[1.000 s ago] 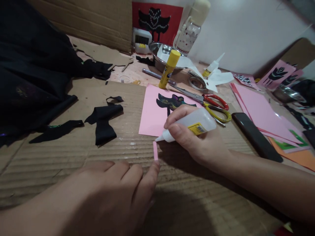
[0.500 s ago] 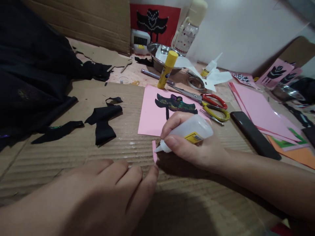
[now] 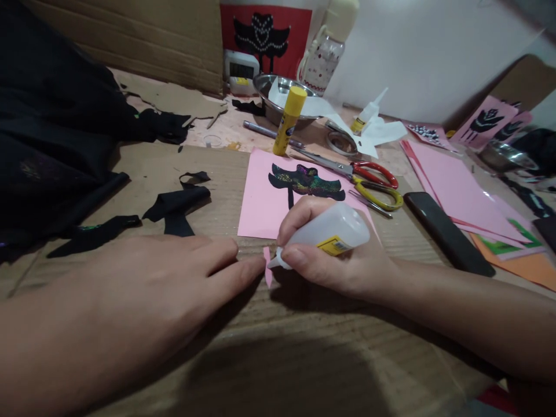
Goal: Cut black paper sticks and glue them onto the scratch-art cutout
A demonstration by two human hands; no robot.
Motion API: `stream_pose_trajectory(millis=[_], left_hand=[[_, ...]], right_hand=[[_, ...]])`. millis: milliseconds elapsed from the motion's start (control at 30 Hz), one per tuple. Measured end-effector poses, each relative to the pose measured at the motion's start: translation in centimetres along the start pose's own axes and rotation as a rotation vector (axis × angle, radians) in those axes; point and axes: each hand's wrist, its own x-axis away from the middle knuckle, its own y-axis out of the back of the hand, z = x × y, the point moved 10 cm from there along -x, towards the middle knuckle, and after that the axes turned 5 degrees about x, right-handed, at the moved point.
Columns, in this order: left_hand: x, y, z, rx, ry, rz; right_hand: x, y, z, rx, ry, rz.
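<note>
My right hand (image 3: 321, 255) is wrapped round a clear glue bottle (image 3: 334, 229) with a yellow label, tilted nozzle-down. Its white tip touches, or nearly touches, a short narrow pink paper strip (image 3: 268, 275) lying on the cardboard. My left hand (image 3: 174, 284) lies palm-down at the left, fingers stretched, one fingertip at the strip's left edge. Just behind the bottle lies a pink paper sheet (image 3: 254, 202) bearing a glittery black flower-shaped fabric cutout (image 3: 308, 180); my right hand hides part of the sheet.
A yellow glue stick (image 3: 289, 121) stands behind the sheet, beside scissors (image 3: 373, 182) with red and yellow handles. Black fabric scraps (image 3: 180, 202) lie at left. A black phone-like slab (image 3: 447, 231) and pink sheets (image 3: 460, 191) are at right, a metal bowl (image 3: 269, 104) behind.
My left hand has moved forward, its fingertip going from the strip's near end to its left side. The glue bottle stays at the strip. The view has shifted slightly.
</note>
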Motion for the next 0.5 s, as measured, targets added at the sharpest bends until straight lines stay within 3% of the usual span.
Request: stream_pose_trajectory(millis=[167, 500], left_hand=[[-0.38, 0.69, -0.98, 0.004, -0.132, -0.069], [-0.18, 0.39, -0.37, 0.101, -0.059, -0.035]], right_hand=[[-0.02, -0.34, -0.23, -0.042, -0.013, 0.023], [0.06, -0.53, -0.25, -0.039, -0.009, 0.046]])
